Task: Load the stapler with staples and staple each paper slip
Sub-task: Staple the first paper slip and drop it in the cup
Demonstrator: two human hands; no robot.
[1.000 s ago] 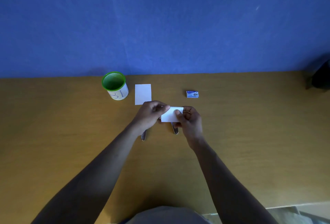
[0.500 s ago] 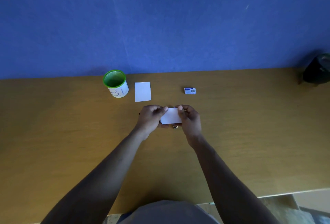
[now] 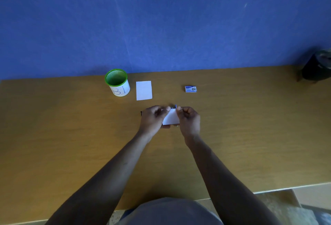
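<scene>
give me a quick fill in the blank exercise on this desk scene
1. Both hands, left hand and right hand, pinch one white paper slip between ____.
2. The spare paper slip lies flat just right of the ____-rimmed cup.
3. The small staple box is mostly ____ in colour.

Missing words: them; green; blue
</scene>
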